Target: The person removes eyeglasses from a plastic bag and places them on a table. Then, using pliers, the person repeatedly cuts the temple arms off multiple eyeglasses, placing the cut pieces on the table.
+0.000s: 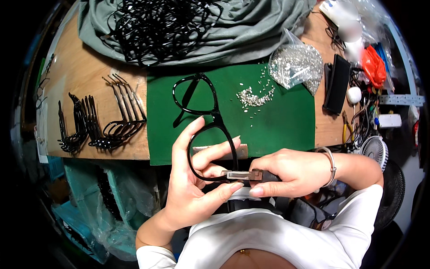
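Observation:
My left hand (187, 195) is closed round one rim of a black eyeglass frame (217, 119), its fingers reaching through and along the lens opening. The frame has no lenses that I can make out, and its other rim and temples extend away over the green mat (282, 123). In my right hand (289, 172) is a pliers-like tool (240, 175) with long metal jaws and a dark grip. Its jaws meet the frame's near corner, close to my left thumb. Just beyond my left fingers, a flat metal-coloured strip (243, 151) lies at the mat's front edge.
Small silvery pieces (253, 97) are scattered on the mat beside a clear bag (295, 65) full of them. Black frames pile up on grey cloth (251, 33); more stand folded (123, 127) at left. A black case (337, 85), yellow-handled pliers (346, 127) and a white fan (374, 151) crowd the right.

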A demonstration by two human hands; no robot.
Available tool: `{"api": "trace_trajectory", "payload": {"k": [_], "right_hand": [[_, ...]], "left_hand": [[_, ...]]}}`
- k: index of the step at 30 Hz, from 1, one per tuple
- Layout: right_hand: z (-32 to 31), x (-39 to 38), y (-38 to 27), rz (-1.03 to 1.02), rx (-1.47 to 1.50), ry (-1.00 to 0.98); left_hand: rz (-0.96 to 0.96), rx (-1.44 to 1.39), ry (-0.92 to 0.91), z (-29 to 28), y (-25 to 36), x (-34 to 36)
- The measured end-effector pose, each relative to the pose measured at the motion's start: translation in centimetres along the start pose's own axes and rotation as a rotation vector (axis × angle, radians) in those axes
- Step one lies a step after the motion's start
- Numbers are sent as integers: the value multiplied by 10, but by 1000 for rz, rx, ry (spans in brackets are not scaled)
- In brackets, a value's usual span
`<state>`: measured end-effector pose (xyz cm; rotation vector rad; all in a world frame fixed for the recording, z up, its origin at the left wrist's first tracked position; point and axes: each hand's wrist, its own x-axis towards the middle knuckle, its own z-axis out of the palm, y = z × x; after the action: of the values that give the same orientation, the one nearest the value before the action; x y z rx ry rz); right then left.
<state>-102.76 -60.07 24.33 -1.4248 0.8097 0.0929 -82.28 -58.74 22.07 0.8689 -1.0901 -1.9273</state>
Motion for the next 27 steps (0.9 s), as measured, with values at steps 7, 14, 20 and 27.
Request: {"api": "trace_trajectory", "payload": {"k": [7,14,20,27], "right_hand": [[14,3,9,55,-312,232],[-2,0,30,-17,-77,235],[19,17,78,51,-308,723],[8,36,91,134,-613,832]], "left_hand": [[-11,34,-17,3,-12,4],[-92,62,82,7,-7,7],[104,128,-4,-9,-42,-6],[-28,79,174,1,-52,-21]]}}
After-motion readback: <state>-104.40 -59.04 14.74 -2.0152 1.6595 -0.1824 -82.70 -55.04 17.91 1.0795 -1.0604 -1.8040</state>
